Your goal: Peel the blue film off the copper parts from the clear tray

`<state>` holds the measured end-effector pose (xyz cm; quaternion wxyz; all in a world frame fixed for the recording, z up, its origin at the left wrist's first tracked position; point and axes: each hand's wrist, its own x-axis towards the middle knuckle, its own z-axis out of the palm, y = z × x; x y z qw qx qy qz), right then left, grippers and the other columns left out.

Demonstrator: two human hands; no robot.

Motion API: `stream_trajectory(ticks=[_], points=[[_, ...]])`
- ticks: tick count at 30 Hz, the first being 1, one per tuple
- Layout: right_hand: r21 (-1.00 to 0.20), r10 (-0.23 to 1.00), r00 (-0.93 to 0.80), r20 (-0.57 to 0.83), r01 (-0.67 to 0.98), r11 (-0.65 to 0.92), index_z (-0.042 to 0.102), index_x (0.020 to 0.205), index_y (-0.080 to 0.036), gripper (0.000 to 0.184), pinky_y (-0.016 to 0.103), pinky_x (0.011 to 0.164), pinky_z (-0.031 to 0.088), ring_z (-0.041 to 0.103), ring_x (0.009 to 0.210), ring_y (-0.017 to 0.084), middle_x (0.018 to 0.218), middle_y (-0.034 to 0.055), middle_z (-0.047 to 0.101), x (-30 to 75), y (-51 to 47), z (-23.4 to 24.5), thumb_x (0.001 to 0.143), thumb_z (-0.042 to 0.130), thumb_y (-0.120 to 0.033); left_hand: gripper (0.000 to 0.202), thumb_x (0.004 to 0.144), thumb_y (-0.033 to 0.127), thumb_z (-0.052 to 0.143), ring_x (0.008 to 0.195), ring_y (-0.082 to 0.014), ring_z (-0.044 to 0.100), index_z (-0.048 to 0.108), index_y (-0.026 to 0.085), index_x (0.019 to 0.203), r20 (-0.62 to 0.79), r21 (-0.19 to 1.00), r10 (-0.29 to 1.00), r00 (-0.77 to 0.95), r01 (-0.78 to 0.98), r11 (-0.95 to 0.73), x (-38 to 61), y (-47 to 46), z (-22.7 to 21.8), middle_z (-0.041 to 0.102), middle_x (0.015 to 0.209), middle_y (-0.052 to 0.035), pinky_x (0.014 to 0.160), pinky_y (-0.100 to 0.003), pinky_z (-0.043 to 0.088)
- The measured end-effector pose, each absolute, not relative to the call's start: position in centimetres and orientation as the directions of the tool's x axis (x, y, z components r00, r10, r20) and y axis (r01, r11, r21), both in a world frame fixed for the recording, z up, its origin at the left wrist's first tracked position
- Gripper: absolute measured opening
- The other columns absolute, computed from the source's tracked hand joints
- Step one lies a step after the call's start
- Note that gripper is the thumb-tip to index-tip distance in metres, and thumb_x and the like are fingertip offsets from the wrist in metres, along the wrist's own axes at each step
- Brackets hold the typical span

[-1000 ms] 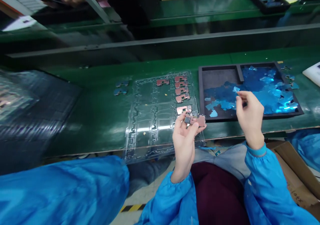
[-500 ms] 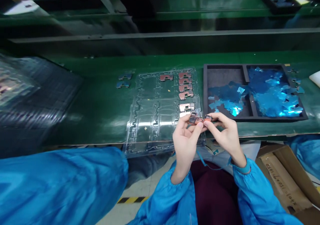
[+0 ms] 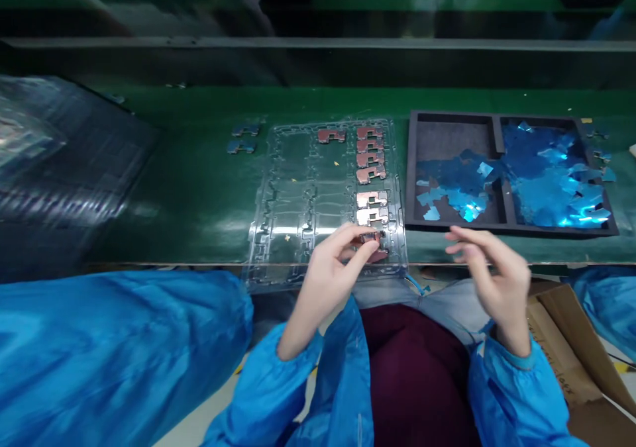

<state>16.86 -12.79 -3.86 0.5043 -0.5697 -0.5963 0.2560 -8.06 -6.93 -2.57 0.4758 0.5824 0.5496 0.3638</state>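
Note:
My left hand (image 3: 338,261) pinches a small copper-coloured circuit board (image 3: 371,237) between thumb and fingers, low over the right column of a clear plastic tray (image 3: 288,202). Another reddish board (image 3: 379,256) shows just below those fingertips. Farther up that column lie several similar boards (image 3: 370,160), and one more board (image 3: 331,136) sits near the top of the neighbouring column. Off to the right, my right hand (image 3: 494,271) hangs in front of a black partitioned box (image 3: 412,169). Its fingers are bent and a little apart, with nothing visible in them.
Blue film pieces (image 3: 551,175) are heaped in both compartments of the box. Two boards (image 3: 242,146) lie left of the tray, and a few small parts (image 3: 602,156) lie right of the box. A dark stack (image 3: 74,182) stands far left. A blue sleeve (image 3: 124,341) and a cardboard box (image 3: 571,347) flank me.
My hands have parted: the left has moved down-left over the tray with the board, the right has drawn away to the right. The camera view has shifted slightly.

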Motion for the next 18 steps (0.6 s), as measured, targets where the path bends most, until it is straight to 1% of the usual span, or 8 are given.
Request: stream_trajectory(ticks=[2,4,5,6,10,12,16,18], points=[[-0.894,0.878,0.353,0.323,0.417,0.161,0.080,0.124,-0.026,0.024,0.031,0.069,0.065,0.080,0.085,0.018,0.110,0.0056,0.084,18.6,-13.6,-3.0,0.109,0.062,-0.027,0.022,0.098,0.038,0.071,0.088,-0.0229,0.080,0.081,0.022,0.110,-0.155,0.905,0.947,0.281,0.424,0.022,-9.5,-5.8,-2.5,0.075,0.104,-0.0054,0.078,-0.034,0.067],[-0.894,0.790,0.505,0.347,0.432,0.116,0.083,0.119,-0.024,0.022,0.033,0.066,0.064,0.080,0.081,0.020,0.104,0.0062,0.084,20.3,-14.1,-2.4,0.108,0.065,-0.031,0.031,0.097,0.039,0.070,0.078,-0.0217,0.079,0.077,0.024,0.124,-0.218,0.855,0.904,0.368,0.519,-0.005,-10.4,-4.6,-2.8,0.076,0.101,-0.0037,0.074,-0.034,0.064],[-0.888,0.748,0.554,0.364,0.449,0.100,0.084,0.116,-0.024,0.021,0.035,0.065,0.064,0.080,0.079,0.021,0.100,0.0065,0.084,21.1,-14.3,-2.2,0.107,0.067,-0.034,0.034,0.096,0.038,0.071,0.074,-0.0213,0.078,0.074,0.024,0.127,-0.236,0.829,0.893,0.383,0.559,-0.021,-10.6,-4.1,-3.1,0.077,0.096,-0.0022,0.071,-0.033,0.062],[-0.880,0.707,0.594,0.384,0.467,0.086,0.084,0.112,-0.024,0.021,0.038,0.064,0.064,0.080,0.076,0.023,0.097,0.0066,0.084,21.9,-14.4,-2.1,0.105,0.070,-0.036,0.034,0.094,0.037,0.073,0.073,-0.0214,0.077,0.073,0.024,0.125,-0.237,0.803,0.892,0.385,0.595,-0.043,-10.7,-3.6,-3.3,0.078,0.093,-0.0011,0.071,-0.033,0.060],[-0.849,0.555,0.703,0.444,0.529,0.009,0.086,0.104,-0.031,0.019,0.047,0.062,0.062,0.078,0.070,0.027,0.090,0.0054,0.083,25.6,-15.1,-2.5,0.101,0.073,-0.044,0.013,0.094,0.036,0.072,0.087,-0.0240,0.076,0.072,0.024,0.096,-0.141,0.714,0.915,0.379,0.679,-0.171,-10.0,-2.4,-4.6,0.080,0.093,-0.0023,0.078,-0.033,0.054],[-0.840,0.516,0.731,0.446,0.540,-0.040,0.086,0.104,-0.033,0.020,0.048,0.064,0.061,0.079,0.072,0.027,0.092,0.0049,0.082,28.1,-15.6,-3.4,0.101,0.070,-0.046,0.015,0.096,0.037,0.068,0.087,-0.0242,0.074,0.073,0.024,0.092,-0.098,0.694,0.916,0.389,0.686,-0.217,-9.7,-2.2,-5.3,0.080,0.095,-0.0033,0.080,-0.034,0.053],[-0.826,0.439,0.780,0.446,0.547,-0.134,0.082,0.106,-0.021,0.033,0.040,0.060,0.061,0.078,0.070,0.025,0.092,0.0093,0.082,33.9,-15.8,-6.1,0.100,0.065,-0.049,0.021,0.099,0.040,0.063,0.095,-0.0277,0.072,0.074,0.025,0.091,0.053,0.627,0.911,0.408,0.697,-0.348,-9.9,-2.6,-6.7,0.078,0.097,-0.0056,0.087,-0.038,0.052],[-0.796,0.375,0.802,0.466,0.565,-0.217,0.078,0.108,-0.017,0.039,0.039,0.065,0.063,0.080,0.081,0.026,0.097,0.0121,0.082,37.0,-15.4,-7.3,0.102,0.057,-0.049,0.021,0.101,0.040,0.061,0.097,-0.0304,0.069,0.074,0.026,0.092,0.153,0.580,0.891,0.427,0.691,-0.431,-10.4,-3.1,-7.4,0.077,0.098,-0.0057,0.090,-0.041,0.051]])
